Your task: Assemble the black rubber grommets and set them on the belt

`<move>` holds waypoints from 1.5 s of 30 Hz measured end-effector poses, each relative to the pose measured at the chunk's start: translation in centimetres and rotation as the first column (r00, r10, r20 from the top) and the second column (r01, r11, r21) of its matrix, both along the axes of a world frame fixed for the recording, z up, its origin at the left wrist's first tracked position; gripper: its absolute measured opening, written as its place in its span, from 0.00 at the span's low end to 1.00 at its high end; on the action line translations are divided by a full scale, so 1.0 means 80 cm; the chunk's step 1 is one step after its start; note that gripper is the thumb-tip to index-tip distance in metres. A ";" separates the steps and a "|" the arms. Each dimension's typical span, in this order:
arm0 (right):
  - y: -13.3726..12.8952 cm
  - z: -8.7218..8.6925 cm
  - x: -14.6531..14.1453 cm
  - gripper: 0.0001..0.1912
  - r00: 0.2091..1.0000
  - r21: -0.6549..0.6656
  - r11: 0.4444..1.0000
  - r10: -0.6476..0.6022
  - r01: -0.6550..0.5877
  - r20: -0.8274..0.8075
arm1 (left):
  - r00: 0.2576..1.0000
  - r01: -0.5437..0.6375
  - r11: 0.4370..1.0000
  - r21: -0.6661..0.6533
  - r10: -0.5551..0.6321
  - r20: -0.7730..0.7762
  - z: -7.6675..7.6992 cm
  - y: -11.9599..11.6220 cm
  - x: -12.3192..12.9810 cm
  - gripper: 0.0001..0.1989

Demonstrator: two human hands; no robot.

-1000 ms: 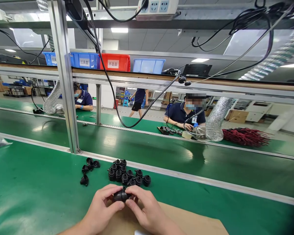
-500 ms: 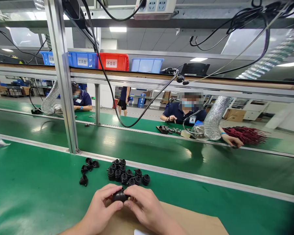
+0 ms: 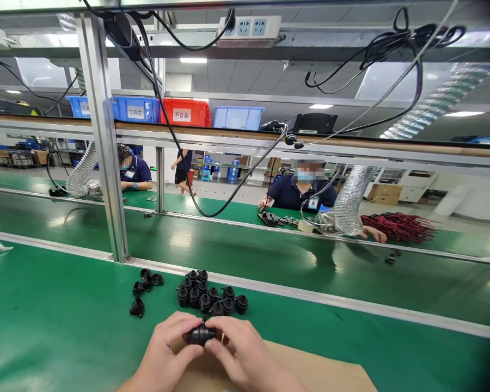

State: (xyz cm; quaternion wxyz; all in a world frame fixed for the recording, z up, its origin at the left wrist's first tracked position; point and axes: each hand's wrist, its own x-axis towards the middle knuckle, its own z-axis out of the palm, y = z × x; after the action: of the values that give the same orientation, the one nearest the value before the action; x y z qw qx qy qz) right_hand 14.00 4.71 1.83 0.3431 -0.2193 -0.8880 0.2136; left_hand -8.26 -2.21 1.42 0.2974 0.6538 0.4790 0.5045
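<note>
Between my two hands is a black ribbed plastic part (image 3: 200,334), lying sideways above the brown cardboard (image 3: 310,366). My left hand (image 3: 167,348) pinches its left end with thumb and forefinger. On the other end, my right hand (image 3: 239,348) grips it the same way; the fingertips hide part of it. Just beyond my hands stands a cluster of several black stepped round parts (image 3: 204,302), mostly upright on the green table. Left of these lie several black hollow cup-like pieces (image 3: 138,308), some tipped over.
A metal post (image 3: 102,136) rises from the table's back rail at left. Beyond the rail runs a green conveyor belt (image 3: 245,245) with small dark parts (image 3: 392,257) on it. A co-worker (image 3: 304,188) sits across it. A black cable (image 3: 206,214) hangs down.
The black part stays between my hands and now shows more of its ribbed middle. Across the belt, the co-worker's hand has drawn back, leaving small dark parts there. The view has shifted slightly.
</note>
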 end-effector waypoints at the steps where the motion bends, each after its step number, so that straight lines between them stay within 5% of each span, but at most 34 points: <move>1: -0.001 -0.001 -0.001 0.09 1.000 -0.034 0.999 -0.005 0.006 0.001 | 1.000 -0.004 0.999 0.031 0.005 -0.019 0.000 0.000 -0.001 0.15; 5: -0.003 -0.002 -0.001 0.17 1.000 -0.024 0.999 0.021 -0.021 -0.009 | 0.998 -0.021 0.993 0.118 0.029 -0.063 -0.002 0.001 -0.003 0.16; 12: -0.001 0.002 -0.004 0.18 0.995 0.278 0.957 0.097 -0.082 -0.040 | 1.000 0.025 0.985 0.171 -0.022 -0.018 -0.005 0.003 -0.005 0.20; 16: -0.004 -0.002 -0.005 0.07 1.000 0.062 0.998 -0.011 0.010 0.016 | 0.998 0.058 0.972 0.227 -0.051 -0.036 -0.006 0.001 -0.003 0.20; 20: -0.007 0.006 -0.001 0.12 0.991 0.027 0.997 -0.069 0.066 0.115 | 0.997 0.069 0.970 0.235 -0.058 -0.053 -0.004 0.001 -0.003 0.20; 27: -0.016 0.027 0.002 0.11 0.980 -0.060 0.997 -0.037 0.050 0.198 | 0.989 0.129 0.953 0.276 -0.105 -0.100 -0.002 0.000 0.000 0.25; 31: -0.017 0.033 0.001 0.27 0.983 -0.190 0.981 -0.014 0.049 0.182 | 0.987 0.153 0.942 0.298 -0.131 -0.093 -0.003 0.000 0.001 0.26; 33: -0.016 0.042 0.005 0.20 0.991 -0.226 0.974 0.001 0.029 0.134 | 0.993 0.118 0.954 0.276 -0.106 -0.057 -0.004 0.000 -0.001 0.24; 35: -0.015 0.049 0.010 0.13 0.992 -0.199 0.979 0.072 -0.051 0.103 | 0.997 0.078 0.966 0.248 -0.072 -0.033 -0.004 0.001 -0.003 0.22; 38: -0.016 0.049 0.010 0.21 0.985 -0.137 0.982 0.144 -0.131 0.090 | 0.997 0.067 0.962 0.265 -0.058 -0.042 -0.006 0.003 -0.004 0.22; 45: -0.022 0.031 -0.012 0.14 0.993 -0.552 0.833 -0.030 -0.037 -0.112 | 0.991 -0.003 0.927 0.376 0.053 -0.125 -0.011 0.004 -0.009 0.35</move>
State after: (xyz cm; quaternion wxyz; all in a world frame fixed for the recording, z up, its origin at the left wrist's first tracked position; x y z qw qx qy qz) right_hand 13.01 2.92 4.34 0.3154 -0.2947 -0.7673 0.4743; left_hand -9.01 -1.86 0.51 0.1274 0.7238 0.4019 0.5462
